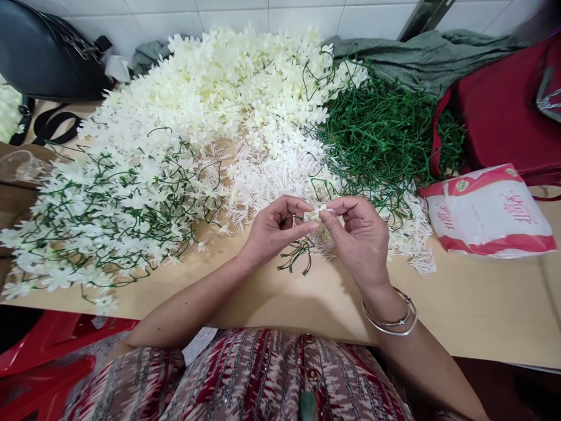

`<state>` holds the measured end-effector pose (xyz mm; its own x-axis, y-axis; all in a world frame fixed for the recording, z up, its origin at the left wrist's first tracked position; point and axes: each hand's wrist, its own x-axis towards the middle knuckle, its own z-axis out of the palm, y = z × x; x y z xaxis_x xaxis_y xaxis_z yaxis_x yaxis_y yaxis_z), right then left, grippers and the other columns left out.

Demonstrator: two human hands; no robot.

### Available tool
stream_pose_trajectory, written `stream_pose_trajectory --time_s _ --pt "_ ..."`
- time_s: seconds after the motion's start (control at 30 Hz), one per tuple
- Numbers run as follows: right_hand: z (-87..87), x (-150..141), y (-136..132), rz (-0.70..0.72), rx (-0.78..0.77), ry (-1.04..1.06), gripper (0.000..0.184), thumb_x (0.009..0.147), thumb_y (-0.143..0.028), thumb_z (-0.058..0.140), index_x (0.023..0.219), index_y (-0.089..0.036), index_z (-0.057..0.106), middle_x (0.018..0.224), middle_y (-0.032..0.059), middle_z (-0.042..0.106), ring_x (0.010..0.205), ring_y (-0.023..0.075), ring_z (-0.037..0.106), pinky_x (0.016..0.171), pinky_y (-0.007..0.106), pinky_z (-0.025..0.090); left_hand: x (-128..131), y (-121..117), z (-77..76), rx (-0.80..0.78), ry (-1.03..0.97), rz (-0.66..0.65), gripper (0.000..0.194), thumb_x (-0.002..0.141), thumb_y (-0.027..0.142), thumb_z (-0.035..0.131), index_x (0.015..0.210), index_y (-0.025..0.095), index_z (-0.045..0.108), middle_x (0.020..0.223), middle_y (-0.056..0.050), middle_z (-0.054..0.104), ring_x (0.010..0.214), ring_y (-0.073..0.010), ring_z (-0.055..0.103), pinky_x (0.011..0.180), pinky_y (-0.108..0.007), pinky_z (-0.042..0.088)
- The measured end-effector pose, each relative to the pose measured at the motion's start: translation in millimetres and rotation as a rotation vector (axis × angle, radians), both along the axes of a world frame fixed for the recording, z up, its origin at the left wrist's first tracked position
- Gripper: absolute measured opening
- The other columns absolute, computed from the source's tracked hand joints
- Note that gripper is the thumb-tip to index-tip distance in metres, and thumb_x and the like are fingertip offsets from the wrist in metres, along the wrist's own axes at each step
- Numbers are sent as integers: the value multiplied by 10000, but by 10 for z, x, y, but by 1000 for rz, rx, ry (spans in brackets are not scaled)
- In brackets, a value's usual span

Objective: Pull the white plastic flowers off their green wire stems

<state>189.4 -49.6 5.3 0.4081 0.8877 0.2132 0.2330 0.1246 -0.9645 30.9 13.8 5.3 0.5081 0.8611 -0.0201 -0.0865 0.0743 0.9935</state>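
Between the fingertips of both hands is a small white artificial flower [319,214], partly covered by the fingers. My left hand [280,225] pinches it from one side, thumb against fingers. From the other side my right hand [357,234], with bangles at the wrist, pinches it too. Several green plastic stems [300,254] hang or lie just below the hands; whether they are held, I cannot tell. Behind the hands spreads a heap of thin white pieces [272,175], and a pile of loose green stems [385,131] lies behind the right hand.
White flowers on green stems [118,216] are piled at left, cream blossoms [228,76] heaped at the back. A pink-and-white packet [491,213] and a red bag [504,111] sit at right. A black bag [48,52] stands back left; a red stool [48,362] is below the table.
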Motion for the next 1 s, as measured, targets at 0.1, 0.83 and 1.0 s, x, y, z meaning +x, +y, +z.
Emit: stream_pose_trajectory --time_s 0.1,0.83,1.0 --pt "-22 -14 -9 2 -5 -47 72 890 -235 723 949 -240 682 832 -20 644 789 142 607 756 316 491 0 -1 -20 43 54 56 258 809 404 839 919 198 729 594 74 440 510 -67 273 484 -252 188" --pt "-72 -102 -7 49 18 -35 168 911 -243 695 1062 -268 626 885 -11 602 844 158 597 796 329 520 37 -12 -51 -51 49 7 453 800 601 792 788 181 623 603 55 500 532 -69 360 498 -226 285" --pt "-57 -85 -16 48 100 -123 156 923 -227 691 1064 -278 648 1055 37 622 981 194 633 907 404 544 33 -9 22 -153 -7 -10 501 750 626 835 765 182 602 540 80 454 475 -54 358 461 -213 290"
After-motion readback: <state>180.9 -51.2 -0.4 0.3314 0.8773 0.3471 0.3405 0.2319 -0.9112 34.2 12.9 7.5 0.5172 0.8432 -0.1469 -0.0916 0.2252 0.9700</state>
